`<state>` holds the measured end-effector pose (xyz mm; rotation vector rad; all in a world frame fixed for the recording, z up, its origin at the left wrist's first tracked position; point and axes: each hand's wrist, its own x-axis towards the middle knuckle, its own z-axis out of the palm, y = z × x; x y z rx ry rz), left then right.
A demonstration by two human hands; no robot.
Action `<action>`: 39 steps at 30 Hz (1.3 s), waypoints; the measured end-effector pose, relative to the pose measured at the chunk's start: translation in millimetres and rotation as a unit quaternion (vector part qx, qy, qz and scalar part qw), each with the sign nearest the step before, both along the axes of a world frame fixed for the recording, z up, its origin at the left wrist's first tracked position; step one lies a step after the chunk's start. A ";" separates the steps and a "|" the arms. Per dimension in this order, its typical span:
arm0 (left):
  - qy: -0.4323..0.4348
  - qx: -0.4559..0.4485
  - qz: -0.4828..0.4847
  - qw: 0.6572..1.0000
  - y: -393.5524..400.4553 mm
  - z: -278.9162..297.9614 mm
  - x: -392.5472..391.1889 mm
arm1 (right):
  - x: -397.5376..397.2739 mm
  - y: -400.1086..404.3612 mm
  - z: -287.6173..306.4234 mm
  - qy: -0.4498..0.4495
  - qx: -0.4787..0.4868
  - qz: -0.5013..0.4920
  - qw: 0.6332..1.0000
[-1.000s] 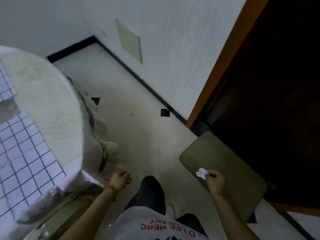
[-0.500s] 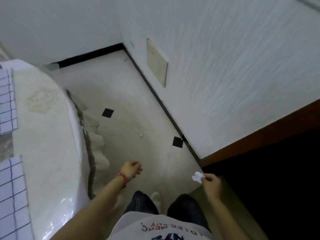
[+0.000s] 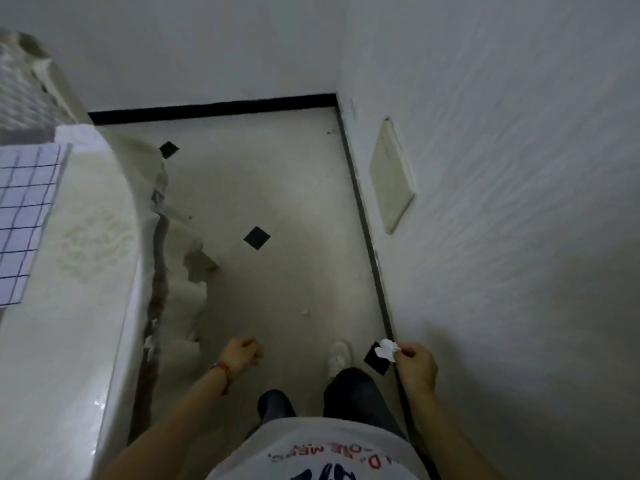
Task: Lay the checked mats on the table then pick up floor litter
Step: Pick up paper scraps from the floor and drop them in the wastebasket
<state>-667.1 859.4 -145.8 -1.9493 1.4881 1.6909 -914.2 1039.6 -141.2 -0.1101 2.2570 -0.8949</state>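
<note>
My right hand (image 3: 415, 367) pinches a crumpled white scrap of paper (image 3: 387, 348) at waist height, close to the right wall. My left hand (image 3: 240, 353) hangs loosely curled and holds nothing; a red band circles its wrist. A small white bit of litter (image 3: 305, 311) lies on the pale floor just ahead of my feet, between both hands. A checked mat (image 3: 24, 216), white with dark grid lines, lies on the round table (image 3: 93, 306) at the left edge.
The table's cloth (image 3: 180, 271) hangs down to the floor on the left. A white wall (image 3: 502, 202) with a beige cover plate (image 3: 391, 174) runs along the right. Black diamond tiles (image 3: 256, 238) dot the floor. The corridor ends at a black skirting (image 3: 214, 107).
The view has swung left, away from the dark doorway and green doormat, toward the room corner. I have stepped forward; the floor litter now lies closer. My right hand still holds the paper scrap.
</note>
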 end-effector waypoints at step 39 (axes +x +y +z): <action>-0.097 -0.095 -0.177 0.975 -112.4 -659.6 -169.7 | -124.5 -177.6 -585.5 -0.046 0.169 0.131 0.976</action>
